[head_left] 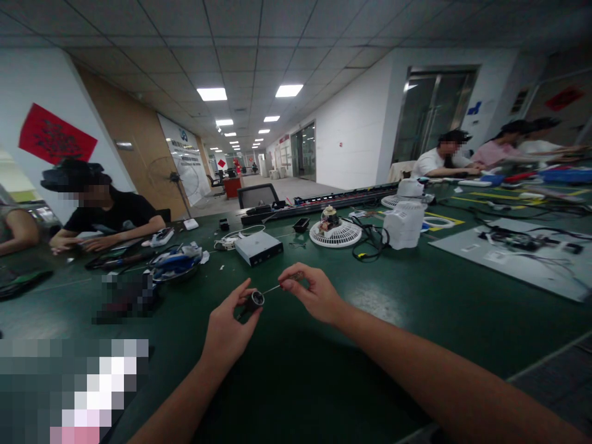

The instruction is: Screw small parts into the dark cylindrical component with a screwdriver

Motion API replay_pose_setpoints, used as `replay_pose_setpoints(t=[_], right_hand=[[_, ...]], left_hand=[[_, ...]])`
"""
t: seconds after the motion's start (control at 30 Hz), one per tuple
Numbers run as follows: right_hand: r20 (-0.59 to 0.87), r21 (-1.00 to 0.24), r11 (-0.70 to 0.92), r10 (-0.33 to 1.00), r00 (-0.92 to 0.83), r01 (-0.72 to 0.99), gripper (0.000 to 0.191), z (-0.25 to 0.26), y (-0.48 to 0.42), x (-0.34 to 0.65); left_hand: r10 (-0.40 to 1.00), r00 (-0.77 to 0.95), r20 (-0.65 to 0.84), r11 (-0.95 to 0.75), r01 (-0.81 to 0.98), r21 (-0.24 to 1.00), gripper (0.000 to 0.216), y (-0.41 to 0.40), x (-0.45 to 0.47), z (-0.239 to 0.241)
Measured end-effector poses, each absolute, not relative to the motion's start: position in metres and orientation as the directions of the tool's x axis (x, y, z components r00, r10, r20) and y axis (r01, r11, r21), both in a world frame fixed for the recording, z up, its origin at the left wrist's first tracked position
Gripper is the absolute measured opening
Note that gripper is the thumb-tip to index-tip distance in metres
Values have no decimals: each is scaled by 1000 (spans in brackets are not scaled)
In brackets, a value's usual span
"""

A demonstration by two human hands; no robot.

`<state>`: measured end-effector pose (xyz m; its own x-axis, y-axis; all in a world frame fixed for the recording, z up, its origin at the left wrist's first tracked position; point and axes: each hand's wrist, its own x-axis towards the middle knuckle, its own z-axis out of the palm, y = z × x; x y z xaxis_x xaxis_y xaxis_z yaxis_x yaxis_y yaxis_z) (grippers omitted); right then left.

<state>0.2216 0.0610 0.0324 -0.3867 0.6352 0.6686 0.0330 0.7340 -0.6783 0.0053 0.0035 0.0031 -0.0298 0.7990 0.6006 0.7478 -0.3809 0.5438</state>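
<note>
My left hand [229, 330] pinches a small dark cylindrical part [254, 301] above the green table [416, 308]. My right hand [312, 293] is closed on a thin screwdriver [272, 288], whose metal tip points left and meets the end of the part. Both hands hover near the table's middle, close to me. Further back stands a white fan grille with a bare motor [335, 231] on it, and a white fan housing [404, 223] stands to its right.
A grey box [258, 246] lies beyond my hands, with cables and a blue-white bundle [178, 259] to the left. One person sits at the left [108, 216], others at the far right [446, 161]. A grey mat with parts [518, 246] lies on the right.
</note>
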Motion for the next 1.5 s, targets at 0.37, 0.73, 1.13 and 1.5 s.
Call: replay_pose_setpoints(t=[0.37,0.73,1.13,1.5], right_hand=[[610,-735,677,644,-461,-28,18,33,61,222],[612,-731,681,681,-403,43,17,35,59,221],[575,-762,647,695,-431,26,22,36,61,222],[602,-729,681,685,-411,68,19,37,59,223]], left_hand=[[773,56,632,-448,753,482,59,3,2,0],[781,71,621,-443,765,469,56,2,4,0],[771,59,634,-435,776,456,55,1,4,1],[776,69,626,-425,791,440,56,2,3,-2]])
